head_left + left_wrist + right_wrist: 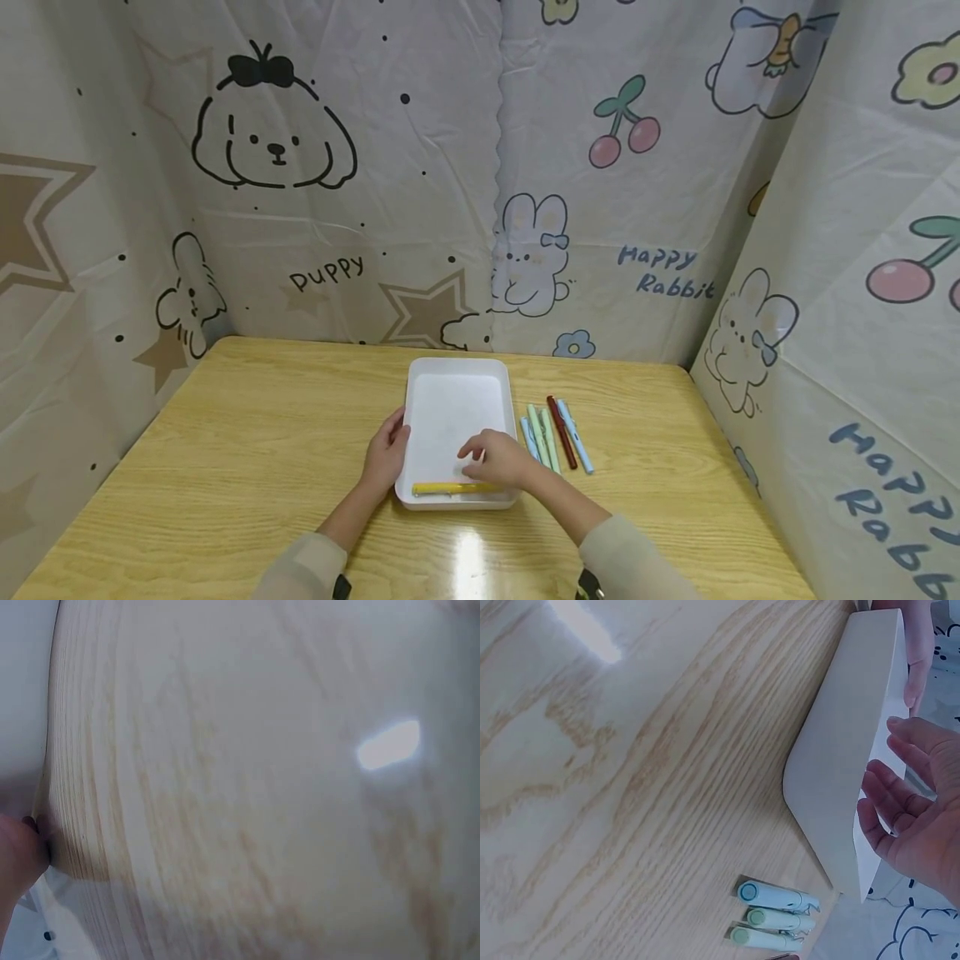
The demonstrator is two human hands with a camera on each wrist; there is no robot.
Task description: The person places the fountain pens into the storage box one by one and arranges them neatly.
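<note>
Starting at the far left, pale cloth [75, 350] hangs round the counter [285, 433], with a puppy's face [273, 125] printed up at eleven o'clock in the head view. Here is the left hand [386, 450], at nine o'clock on the tray [457, 408], fingers and thumb holding its side wall. The left wrist view catches only a bit of that hand by the white wall.

The tray sits upright on the counter, long sides running away from the person. Inside, at six o'clock, the yellow pen [446, 488] lies crosswise along the near wall, its right end close to the right hand [498, 458]. That hand hovers over the tray at four o'clock, and the fingers are loosely bent and spread a little, thumb apart, pinching nothing.

Outside at three o'clock come five pens side by side, all slanting: a blue pen [530, 438] nearest the tray, a green pen [537, 429], a second green pen [549, 437], a dark red pen [561, 430], and another blue pen [576, 437] outermost. Cherries [625, 125] are printed on the cloth at one o'clock.
</note>
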